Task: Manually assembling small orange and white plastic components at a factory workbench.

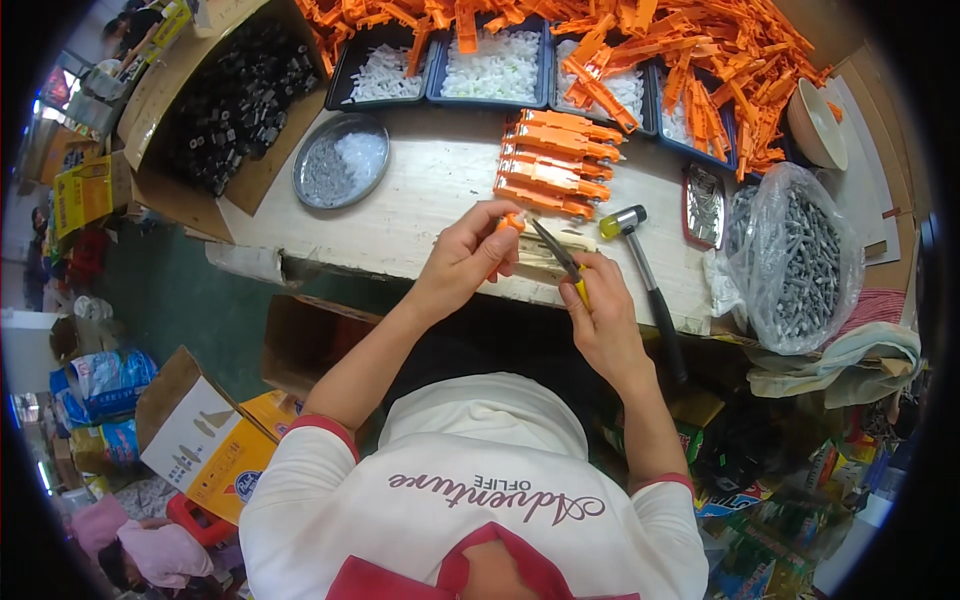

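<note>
Orange part: small, held in the left hand, on the person's side of the row of orange pieces, which serves as landmark. Left fingers: pinched on the part, thumb along its near side.

Pliers: dark jaws, yellow handles; nearer the person than the row, tips at the part's end; whether they touch it cannot be told. Right hand: fingers wrapped about the handles.

Hammer: yellow-and-black head, dark grip; lying just right of the row's near end.

Workbench: pale top, beneath the row.

Trays: dark blue, holding small white pieces; beyond the row.

Heap of orange pieces: loose, beyond the row and to its right, partly over the trays.

Round dish: grey, with white and grey contents; left of the row.

Red-rimmed tray: silvery contents; right of the row.

Plastic bag: clear, filled with grey pieces; farther right of the row.
</note>
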Demonstrator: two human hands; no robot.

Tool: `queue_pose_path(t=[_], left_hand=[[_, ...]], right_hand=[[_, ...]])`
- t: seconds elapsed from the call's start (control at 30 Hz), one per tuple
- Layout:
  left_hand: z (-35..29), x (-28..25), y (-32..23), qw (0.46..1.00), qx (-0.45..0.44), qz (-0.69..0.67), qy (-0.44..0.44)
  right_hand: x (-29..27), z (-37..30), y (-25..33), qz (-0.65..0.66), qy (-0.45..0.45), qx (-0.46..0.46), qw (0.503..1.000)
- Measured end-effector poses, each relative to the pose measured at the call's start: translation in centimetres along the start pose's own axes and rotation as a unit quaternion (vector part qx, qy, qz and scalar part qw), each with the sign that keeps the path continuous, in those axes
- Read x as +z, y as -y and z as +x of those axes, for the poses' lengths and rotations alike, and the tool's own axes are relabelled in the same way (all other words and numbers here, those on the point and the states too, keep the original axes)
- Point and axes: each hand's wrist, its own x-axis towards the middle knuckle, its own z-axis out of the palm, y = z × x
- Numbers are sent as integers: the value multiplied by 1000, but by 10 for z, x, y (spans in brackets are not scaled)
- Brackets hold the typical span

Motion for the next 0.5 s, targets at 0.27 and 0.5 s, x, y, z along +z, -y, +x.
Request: queue_pose_path(t=[0.27, 0.5], left_hand=[[-10, 13, 7, 958, 184, 211, -68], [-16, 10, 9, 942, 174, 273, -85]], right_hand=[[1, -3, 13, 2, 13, 3, 1000], [3, -9, 12, -31, 63, -14, 997]])
